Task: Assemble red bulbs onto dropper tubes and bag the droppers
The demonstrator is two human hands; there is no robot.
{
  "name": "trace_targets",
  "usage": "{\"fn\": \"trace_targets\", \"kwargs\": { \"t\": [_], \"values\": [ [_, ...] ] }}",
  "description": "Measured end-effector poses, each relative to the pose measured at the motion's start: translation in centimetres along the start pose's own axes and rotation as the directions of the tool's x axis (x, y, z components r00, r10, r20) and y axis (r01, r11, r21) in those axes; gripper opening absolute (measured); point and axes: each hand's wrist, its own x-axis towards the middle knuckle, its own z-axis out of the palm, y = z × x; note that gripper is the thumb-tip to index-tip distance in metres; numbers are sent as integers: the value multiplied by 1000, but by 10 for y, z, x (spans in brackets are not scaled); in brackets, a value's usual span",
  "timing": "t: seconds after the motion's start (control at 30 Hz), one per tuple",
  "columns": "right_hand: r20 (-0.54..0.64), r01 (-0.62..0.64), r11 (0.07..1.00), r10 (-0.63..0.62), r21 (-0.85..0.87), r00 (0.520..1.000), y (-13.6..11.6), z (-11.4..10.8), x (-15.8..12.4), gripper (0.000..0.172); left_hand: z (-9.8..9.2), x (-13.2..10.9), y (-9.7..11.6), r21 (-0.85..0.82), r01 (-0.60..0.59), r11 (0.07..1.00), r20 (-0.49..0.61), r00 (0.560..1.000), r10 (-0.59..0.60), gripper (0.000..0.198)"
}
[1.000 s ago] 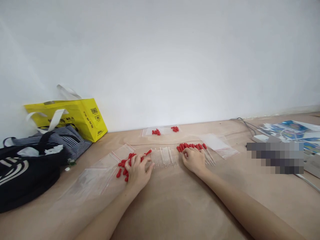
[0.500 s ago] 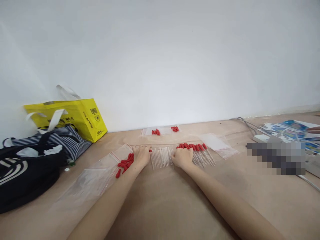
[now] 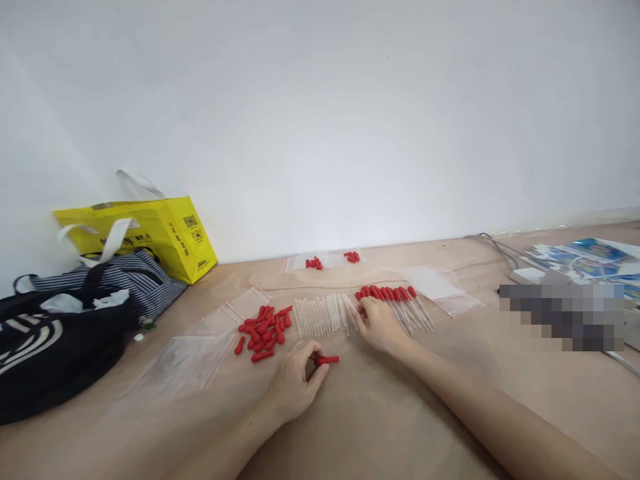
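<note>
Now L fingers (image 3: 306,352) pinch red cap (image 3: 329,360); R fingers (image 3: 364,315) curl at clear tubes (image 3: 323,315), grip unclear. Risk: nudge scatters tubes.

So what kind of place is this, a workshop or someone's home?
Probably a small hand-assembly or packing bench: a plain table against a bare wall, with loose red rubber bulbs, a row of clear tubes and zip bags. A yellow tote sits at its edge.

The left hand (image 3: 297,381) pinches a red cap (image 3: 327,360); the right hand (image 3: 380,325) rests against clear tubes (image 3: 323,315).
</note>
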Motion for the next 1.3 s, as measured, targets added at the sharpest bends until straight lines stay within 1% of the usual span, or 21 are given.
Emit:
{"fn": "trace_targets", "kwargs": {
  "t": [0.07, 0.13, 0.2, 0.27, 0.4, 0.5, 0.63, 0.9, 1.03, 1.2, 1.3],
  "values": [
    [-49, 185, 975, -180, 121, 982, 12, 0, -19, 14, 0, 1, 1, 18, -23, 1000, -1, 1000, 23, 12],
    [-90, 303, 936, -291, 177, 952, 23, 2, -37, 16, 1, 4, 3, 30, -51, 998, 12, 999, 51, 20],
    [-101, 379, 902, -365, 208, 925, 29, 3, -49, 16, 3, 7, 4, 47, -57, 997, 24, 998, 56, 19],
    [-101, 422, 879, -410, 222, 907, 30, 3, -56, 19, 7, 9, 4, 52, -45, 998, 20, 999, 44, 16],
    [-109, 464, 862, -451, 207, 886, 22, 4, -58, 30, 10, 9, 0, 39, -40, 998, -34, 999, 41, 14],
    [-113, 465, 861, -451, 207, 885, 16, 5, -58, 31, 10, 8, -2, 69, -20, 997, -97, 995, 27, 12],
    [-122, 472, 853, -456, 224, 882, 13, 5, -60, 30, 12, 6, -2, 87, -8, 996, -128, 992, 19, 11],
    [-125, 494, 845, -478, 206, 870, 6, 3, -62, 30, 12, 4, 1, 90, -41, 995, -130, 990, 53, 11],
    [-139, 512, 835, -494, 200, 859, 3, 4, -63, 27, 9, 6, 2, 100, -87, 991, -115, 988, 99, 14],
    [-199, 562, 805, -530, 187, 825, 1, 6, -63, 23, 7, 5, 5, 120, -145, 982, -89, 984, 157, 14],
    [-210, 598, 784, -565, 164, 798, 2, 6, -62, 23, 6, 2, 9, 146, -199, 969, -62, 976, 210, 12]
  ]
}}
